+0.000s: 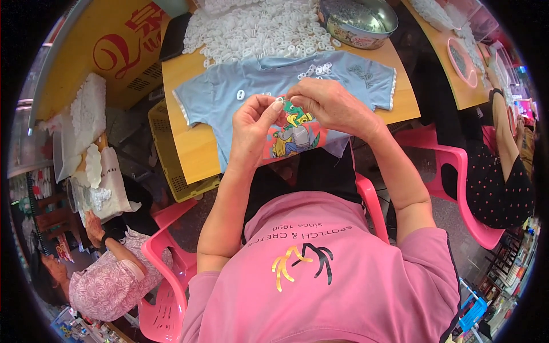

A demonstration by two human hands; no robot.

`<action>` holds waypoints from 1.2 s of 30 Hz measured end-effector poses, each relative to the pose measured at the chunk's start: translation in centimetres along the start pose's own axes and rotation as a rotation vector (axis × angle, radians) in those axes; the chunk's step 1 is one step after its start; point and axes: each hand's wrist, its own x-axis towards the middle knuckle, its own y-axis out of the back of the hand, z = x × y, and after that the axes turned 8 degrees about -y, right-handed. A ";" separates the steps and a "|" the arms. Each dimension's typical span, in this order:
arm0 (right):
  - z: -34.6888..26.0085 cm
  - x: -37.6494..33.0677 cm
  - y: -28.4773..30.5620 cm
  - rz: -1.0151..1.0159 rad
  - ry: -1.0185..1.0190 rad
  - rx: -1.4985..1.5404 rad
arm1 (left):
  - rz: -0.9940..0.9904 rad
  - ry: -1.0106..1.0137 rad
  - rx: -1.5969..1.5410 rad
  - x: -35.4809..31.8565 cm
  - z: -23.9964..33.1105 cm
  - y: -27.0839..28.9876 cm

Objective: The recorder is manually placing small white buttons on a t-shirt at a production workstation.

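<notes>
My left hand [255,119] is closed in a pinch on a small white plastic piece [279,100], held up by thumb and forefinger. Close beside it, my right hand [333,104] is pinched too; whatever sits between its fingertips is too small to make out. Under both hands a light blue T-shirt [220,86] with a colourful cartoon print [294,140] lies spread over the table edge. A few white oval pieces [314,71] with holes rest on it, and a single one [240,94] lies to the left. Thin metallic bits [361,73] lie near its right sleeve.
A large heap of white plastic pieces [257,28] covers the far side of the wooden table [189,148]. A round tin [360,37] of metallic bits stands at the far right. Co-workers sit on both sides, near pink chairs [457,171]. A yellow crate [166,143] stands left.
</notes>
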 end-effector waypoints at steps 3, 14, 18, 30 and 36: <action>-0.3 -0.1 0.2 -0.032 0.007 -0.052 | 0.018 -0.014 -0.037 -0.2 0.1 0.0; -0.4 -0.2 -0.2 -0.118 0.049 -0.035 | -0.059 -0.050 0.015 -1.0 0.6 -0.3; -0.5 -0.2 -0.8 -0.127 0.023 0.070 | -0.051 -0.072 0.070 -1.6 0.8 -0.2; -0.7 2.8 -4.0 -0.343 -0.090 0.028 | 0.168 -0.053 0.117 -4.0 -0.1 3.6; 0.4 6.5 -7.5 0.062 -0.038 -0.190 | 0.279 -0.148 0.001 -4.3 1.1 5.4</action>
